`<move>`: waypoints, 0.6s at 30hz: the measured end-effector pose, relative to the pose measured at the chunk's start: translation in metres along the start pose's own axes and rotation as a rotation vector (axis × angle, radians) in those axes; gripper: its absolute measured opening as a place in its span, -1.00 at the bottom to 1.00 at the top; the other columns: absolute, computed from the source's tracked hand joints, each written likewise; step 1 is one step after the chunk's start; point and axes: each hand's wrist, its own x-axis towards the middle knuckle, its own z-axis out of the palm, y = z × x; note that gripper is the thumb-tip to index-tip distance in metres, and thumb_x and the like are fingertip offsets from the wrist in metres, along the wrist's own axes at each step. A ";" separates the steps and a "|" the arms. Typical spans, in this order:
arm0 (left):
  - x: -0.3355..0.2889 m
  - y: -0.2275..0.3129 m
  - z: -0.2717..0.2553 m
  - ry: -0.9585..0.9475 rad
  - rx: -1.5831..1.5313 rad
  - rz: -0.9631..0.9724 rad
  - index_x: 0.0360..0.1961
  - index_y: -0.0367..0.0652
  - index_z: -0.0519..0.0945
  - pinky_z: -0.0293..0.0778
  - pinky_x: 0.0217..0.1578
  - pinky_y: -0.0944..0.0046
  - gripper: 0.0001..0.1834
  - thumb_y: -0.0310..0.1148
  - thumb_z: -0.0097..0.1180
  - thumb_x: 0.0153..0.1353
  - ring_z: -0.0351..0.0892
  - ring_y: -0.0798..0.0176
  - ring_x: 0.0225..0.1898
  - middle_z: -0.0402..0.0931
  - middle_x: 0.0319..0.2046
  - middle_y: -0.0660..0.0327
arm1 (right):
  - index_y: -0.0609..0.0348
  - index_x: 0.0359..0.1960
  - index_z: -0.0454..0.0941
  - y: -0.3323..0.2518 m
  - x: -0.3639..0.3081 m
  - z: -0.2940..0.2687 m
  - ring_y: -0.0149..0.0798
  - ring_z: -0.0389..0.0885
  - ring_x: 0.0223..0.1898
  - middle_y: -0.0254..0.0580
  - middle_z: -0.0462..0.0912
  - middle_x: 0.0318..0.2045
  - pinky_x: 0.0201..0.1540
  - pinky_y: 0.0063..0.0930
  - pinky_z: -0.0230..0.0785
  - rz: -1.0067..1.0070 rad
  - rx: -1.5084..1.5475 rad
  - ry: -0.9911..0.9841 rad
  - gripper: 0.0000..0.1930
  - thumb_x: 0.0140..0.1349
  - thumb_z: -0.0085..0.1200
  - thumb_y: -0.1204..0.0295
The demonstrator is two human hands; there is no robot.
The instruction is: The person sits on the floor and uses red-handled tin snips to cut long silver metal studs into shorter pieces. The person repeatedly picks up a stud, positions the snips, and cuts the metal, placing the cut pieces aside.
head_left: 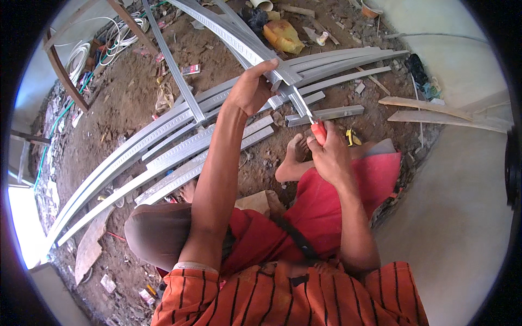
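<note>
My left hand (253, 89) is closed round the near end of a long silver metal channel (239, 46), which slants away to the upper left. In my right hand (330, 158) is a red-handled tool (319, 132) with a narrow metal front part. Its tip meets the end of the channel, where a strip of metal sticks out toward me. Whether the tool is a pair of snips or something else I cannot tell. Under both hands, more silver channels (179, 117) lie across the ground, with a short channel piece (334, 112) near my bare foot (295, 157).
A yellow and black object (353, 137) lies beside my right knee. Wooden planks (435, 115) lean at the right wall. White cable coils (117, 41) and a wooden frame (65, 76) stand at the far left. A yellow bag (284, 37) lies on the dirt.
</note>
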 end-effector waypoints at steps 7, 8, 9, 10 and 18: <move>0.000 -0.004 -0.005 -0.017 -0.046 -0.013 0.16 -0.21 0.31 0.29 0.06 0.10 -0.43 -0.15 -0.04 0.17 0.39 0.10 0.04 0.38 0.06 0.10 | 0.37 -0.13 0.38 -0.009 0.008 -0.013 0.21 0.49 -0.14 0.27 0.52 -0.22 -0.07 -0.05 0.30 0.032 -0.041 -0.121 -0.58 0.10 0.01 0.24; 0.001 -0.006 -0.005 0.007 -0.052 -0.008 0.16 -0.22 0.30 0.30 0.05 0.11 -0.43 -0.16 -0.02 0.17 0.39 0.10 0.04 0.38 0.06 0.11 | 0.37 -0.13 0.38 -0.009 0.008 -0.015 0.22 0.49 -0.14 0.27 0.52 -0.22 -0.07 -0.05 0.30 0.031 -0.029 -0.147 -0.57 0.10 0.00 0.24; 0.000 -0.007 -0.005 0.033 -0.059 -0.002 0.16 -0.22 0.30 0.31 0.05 0.11 -0.43 -0.17 -0.01 0.16 0.40 0.10 0.03 0.38 0.06 0.11 | 0.37 -0.14 0.38 -0.009 0.009 -0.015 0.22 0.49 -0.14 0.28 0.52 -0.22 -0.07 -0.05 0.30 0.030 -0.018 -0.175 -0.57 0.10 0.00 0.23; 0.001 -0.009 -0.005 0.099 -0.035 0.024 0.11 -0.26 0.33 0.32 0.05 0.14 -0.45 -0.21 0.06 0.13 0.43 0.13 -0.02 0.41 0.00 0.10 | 0.37 -0.14 0.40 -0.007 0.011 -0.015 0.24 0.48 -0.14 0.29 0.52 -0.22 -0.07 -0.06 0.30 0.069 -0.002 -0.206 -0.56 0.12 0.00 0.19; 0.006 -0.025 -0.002 0.168 -0.120 0.011 -0.12 -0.32 0.43 0.37 0.00 0.21 -0.63 -0.32 0.14 0.09 0.46 0.19 -0.09 0.47 -0.13 0.10 | 0.31 -0.33 0.50 0.029 0.015 0.006 -0.35 0.42 -0.52 -0.21 0.49 -0.55 -0.41 -0.44 0.28 0.108 -0.001 -0.169 -0.74 0.13 -0.03 0.32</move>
